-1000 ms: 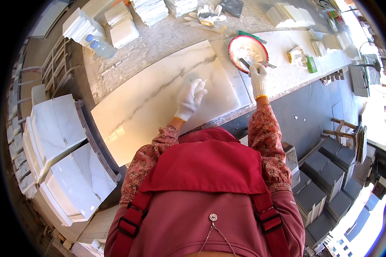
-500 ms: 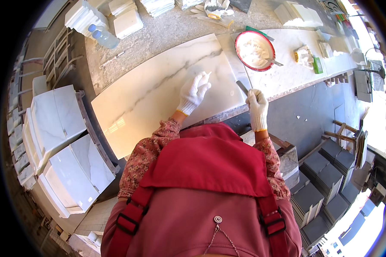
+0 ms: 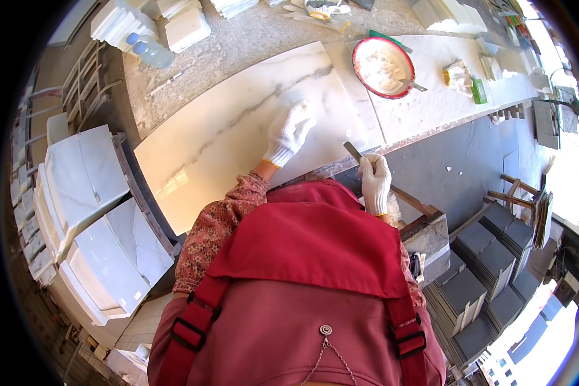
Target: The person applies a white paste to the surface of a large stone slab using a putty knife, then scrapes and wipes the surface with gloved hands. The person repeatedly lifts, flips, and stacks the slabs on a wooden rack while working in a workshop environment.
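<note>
The right hand clamps a scraper near the marble slab, likely keeping its blade free — apart, the left hand lies over the slab, grip unclear.

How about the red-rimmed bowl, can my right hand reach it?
Likely yes: nothing seems to stand between the right hand and the red-rimmed bowl, though that hand holds a flat tool.
</note>
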The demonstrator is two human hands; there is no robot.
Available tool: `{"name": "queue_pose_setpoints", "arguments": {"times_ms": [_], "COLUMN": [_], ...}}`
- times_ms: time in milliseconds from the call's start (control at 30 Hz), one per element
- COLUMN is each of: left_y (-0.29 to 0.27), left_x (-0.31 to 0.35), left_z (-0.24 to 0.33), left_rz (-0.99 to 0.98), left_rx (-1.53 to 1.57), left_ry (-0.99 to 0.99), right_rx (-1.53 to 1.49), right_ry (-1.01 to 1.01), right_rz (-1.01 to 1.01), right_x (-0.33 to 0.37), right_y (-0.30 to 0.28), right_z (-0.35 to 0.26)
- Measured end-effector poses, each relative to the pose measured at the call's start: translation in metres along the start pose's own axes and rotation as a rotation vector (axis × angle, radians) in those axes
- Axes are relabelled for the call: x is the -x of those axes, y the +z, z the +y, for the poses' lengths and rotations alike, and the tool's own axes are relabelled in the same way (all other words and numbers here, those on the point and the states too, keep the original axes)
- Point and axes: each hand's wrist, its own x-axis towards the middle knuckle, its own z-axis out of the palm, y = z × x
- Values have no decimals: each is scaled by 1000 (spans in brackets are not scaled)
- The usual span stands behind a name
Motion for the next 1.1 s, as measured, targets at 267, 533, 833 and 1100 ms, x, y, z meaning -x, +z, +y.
{"name": "queue_pose_setpoints", "arguments": {"times_ms": [267, 533, 833, 1100], "left_y": [0, -7, -28, -20], "left_x": [-1, -7, -4, -7], "left_z": [1, 11, 55, 62], "left_rz": [18, -24, -242, -309], "left_rx": [-15, 61, -297, -426], "left_ry": [-10, -22, 184, 253], "right_rx": [570, 396, 774, -48], "right_ry": [-497, -74, 76, 120], "right_rz": [130, -15, 42, 43], "right_x": [-11, -23, -37, -35], "right_y": [2, 11, 34, 16], "right_z": [-6, -3, -22, -26]}}
